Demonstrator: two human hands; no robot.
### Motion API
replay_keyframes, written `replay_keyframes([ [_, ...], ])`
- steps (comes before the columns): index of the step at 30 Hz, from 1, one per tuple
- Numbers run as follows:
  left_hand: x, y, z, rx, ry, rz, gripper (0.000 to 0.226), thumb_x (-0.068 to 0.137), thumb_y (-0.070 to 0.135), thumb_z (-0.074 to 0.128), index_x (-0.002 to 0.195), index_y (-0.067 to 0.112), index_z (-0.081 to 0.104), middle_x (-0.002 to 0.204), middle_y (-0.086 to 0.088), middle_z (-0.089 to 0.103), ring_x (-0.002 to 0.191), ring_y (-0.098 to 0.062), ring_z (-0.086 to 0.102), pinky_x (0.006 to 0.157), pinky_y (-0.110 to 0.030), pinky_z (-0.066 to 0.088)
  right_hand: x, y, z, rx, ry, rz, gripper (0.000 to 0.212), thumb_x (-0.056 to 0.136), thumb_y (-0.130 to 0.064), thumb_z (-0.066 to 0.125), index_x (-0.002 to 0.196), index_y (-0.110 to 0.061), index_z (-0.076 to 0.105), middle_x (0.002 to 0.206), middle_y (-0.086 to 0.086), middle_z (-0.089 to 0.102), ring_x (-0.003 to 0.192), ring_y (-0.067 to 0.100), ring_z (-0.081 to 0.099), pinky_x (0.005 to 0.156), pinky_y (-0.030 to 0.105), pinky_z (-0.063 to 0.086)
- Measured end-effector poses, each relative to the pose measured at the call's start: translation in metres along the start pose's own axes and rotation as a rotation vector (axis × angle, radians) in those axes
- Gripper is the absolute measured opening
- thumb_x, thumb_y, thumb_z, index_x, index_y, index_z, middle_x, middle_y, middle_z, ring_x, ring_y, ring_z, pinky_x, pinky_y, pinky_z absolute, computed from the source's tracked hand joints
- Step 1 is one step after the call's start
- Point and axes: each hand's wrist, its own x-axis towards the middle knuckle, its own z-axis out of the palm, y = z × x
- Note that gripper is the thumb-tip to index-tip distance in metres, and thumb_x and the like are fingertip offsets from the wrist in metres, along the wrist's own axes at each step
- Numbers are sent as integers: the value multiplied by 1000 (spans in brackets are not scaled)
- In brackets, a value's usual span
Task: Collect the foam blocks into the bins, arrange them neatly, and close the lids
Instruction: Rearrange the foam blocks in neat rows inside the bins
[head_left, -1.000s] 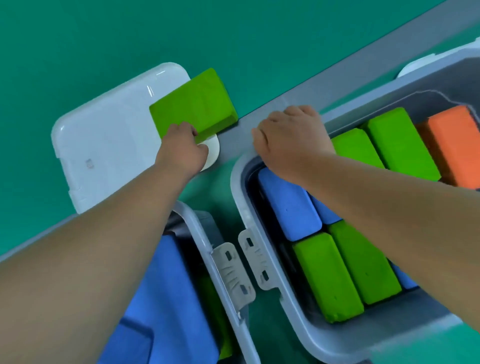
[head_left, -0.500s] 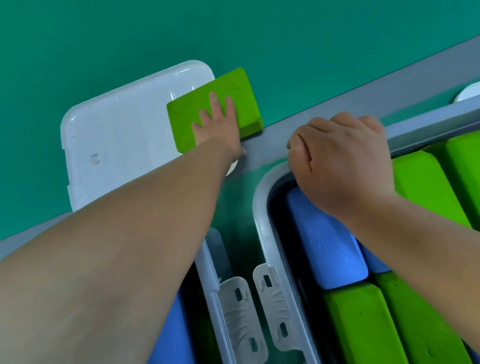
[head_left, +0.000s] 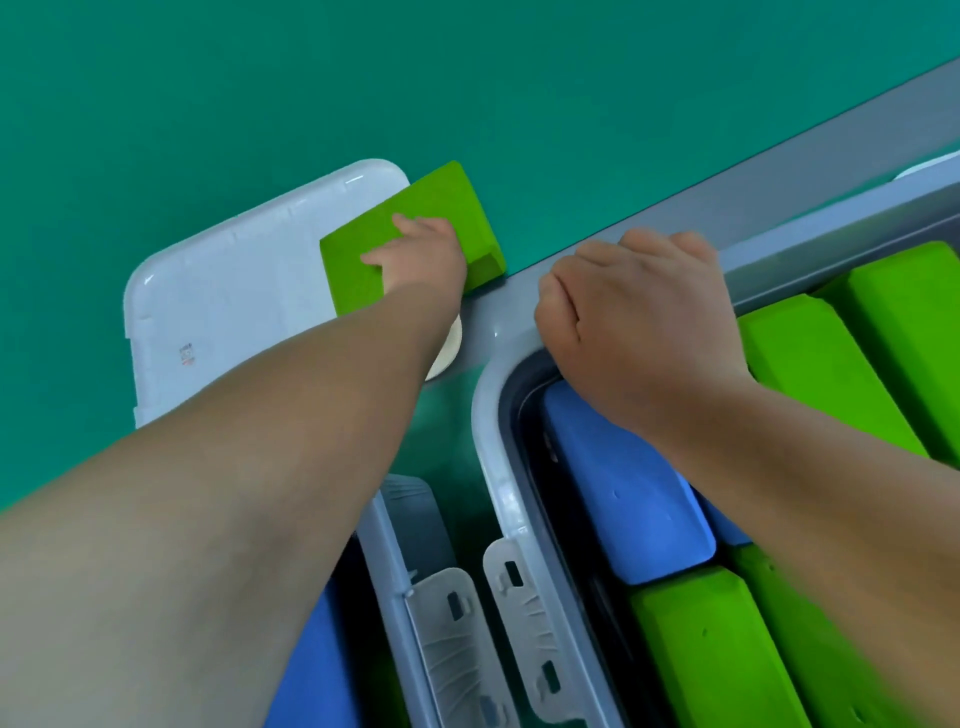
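Leftmost, we log a white bin lid lying flat in the centre-left of the frame, across a grey band that runs diagonally to the upper right. A loose green foam block sits on the lid's right-hand corner, overhanging it on the right. The left hand rests on this block with its fingers laid out across the top face; the thumb is hidden from us.

Below, at the bottom centre-left, the left bin shows only its right rim, with blue foam inside, mostly covered by the forearm. Two pale latches hang side by side, one on each bin, with a strip of green tabletop between the bins.

Right of that, the right bin stands open. The right hand is curled, knuckles up, over its rim at the corner towards the top of the frame, gripping it. Inside we count a blue block under the wrist, green blocks packed along the right, and another green one at lower right. The two hands are apart, with the grey band between them.
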Motion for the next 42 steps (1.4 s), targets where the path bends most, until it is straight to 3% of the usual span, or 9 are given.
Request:
replay_keyframes([
  [8, 13, -11, -11, -74, -19, 19, 115, 71, 44, 88, 157, 6, 22, 149, -18, 39, 128, -48, 52, 105, -66, 40, -2, -1, 4, -28, 39, 31, 37, 101, -27, 37, 65, -21, 46, 66, 0, 48, 71, 31, 45, 75, 45, 39],
  [12, 20, -8, 4, -122, 28, 67, 125, 77, 50, 86, 162, 6, 6, 152, -22, 25, 127, -53, 47, 77, -49, 47, -2, 0, 2, -37, 47, 14, 35, 100, -25, 43, 65, -21, 45, 66, 1, 49, 69, 31, 45, 74, 45, 40],
  [18, 19, 4, -5, -138, -21, 10, 143, 64, 59, 93, 163, 12, 2, 167, -25, 9, 148, -61, 20, 108, -69, 40, -1, -1, 5, -16, 45, 28, 41, 103, -32, 34, 65, -22, 44, 67, -1, 50, 72, 30, 44, 75, 43, 34],
  [23, 12, 3, -6, -136, -7, -3, 128, 74, 43, 90, 162, 5, 5, 167, -31, 11, 146, -62, 23, 105, -70, 43, -3, -2, 4, -3, 5, 44, 42, 104, -33, 30, 65, -21, 43, 66, -2, 46, 73, 27, 39, 77, 43, 34],
  [26, -1, -25, -29, -267, 16, 42, 109, 67, 45, 85, 152, 5, 29, 149, -21, 45, 128, -51, 51, 89, -55, 53, -2, 0, -1, 3, -96, 48, 42, 103, -35, 30, 68, -22, 50, 71, -4, 50, 77, 27, 44, 81, 43, 37],
  [30, -54, -62, -85, -389, 140, 128, 71, 67, 47, 75, 123, 15, 45, 117, -6, 59, 98, -35, 61, 71, -40, 45, 1, -4, -7, 96, -263, 94, 33, 100, -42, 36, 104, -26, 65, 103, -4, 63, 97, 27, 55, 91, 43, 39],
  [34, -130, -87, -144, -613, 283, 216, 74, 69, 40, 73, 134, 20, 46, 129, -5, 54, 109, -34, 56, 86, -45, 50, 20, -1, -35, 415, -453, 308, 90, 93, -44, 66, 163, -24, 13, 170, 7, 11, 143, 32, 41, 110, 45, 36],
  [38, -202, -105, -209, -785, 288, 398, 77, 66, 34, 78, 137, 27, 49, 132, 5, 51, 118, -20, 53, 94, -39, 48, 36, 16, -110, 408, -337, 239, 124, 79, -40, 84, 163, -40, -8, 173, 3, -9, 143, 38, 40, 109, 53, 42],
  [42, -268, -107, -270, -990, 91, 485, 71, 69, 22, 79, 133, 35, 52, 123, 15, 55, 106, -4, 56, 83, -16, 43, 22, 44, -211, 343, -199, 49, 111, 74, -38, 79, 166, -29, 16, 173, 4, 8, 151, 34, 29, 120, 52, 29],
])
